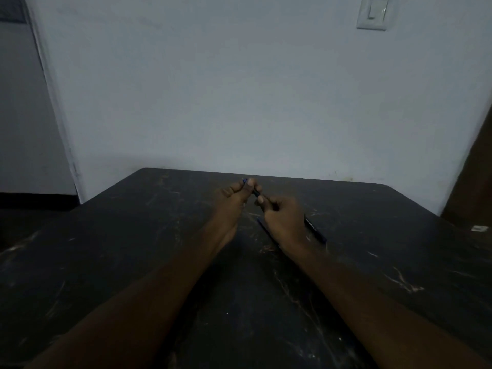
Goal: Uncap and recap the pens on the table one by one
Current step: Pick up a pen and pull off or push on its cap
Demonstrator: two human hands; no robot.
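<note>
Pens are the matter here, and one slim dark pen with a blue tip (256, 193) is held up between both hands above the middle of the far part of the table. The left hand (234, 198) pinches its far, upper end between thumb and fingers, with the small blue end poking out just past the fingertips. The right hand (279, 217) closes around the near, lower end, fingers curled tight and thumb pressed along the barrel. Only a short stretch of the barrel shows in the gap between the two hands, so each hand has one end, which judging by the task is the hold needed to pull a cap off or push it back on. The light is too dim to tell whether the cap is seated or partly off, or which hand has it.

Two more pens lie on the dark scratched tabletop (133, 249) close under the right hand. A dark pen with white lettering on its barrel (315, 230) lies just right of the wrist, slanting toward the near right. A plain dark blue pen (266, 231) lies just left of it, partly hidden by the wrist. Both sit within easy reach, likely so the next one can be picked up without shifting the arms.

Both forearms stretch forward over the table. Beyond it stand a pale wall and a white light switch (374, 13).
</note>
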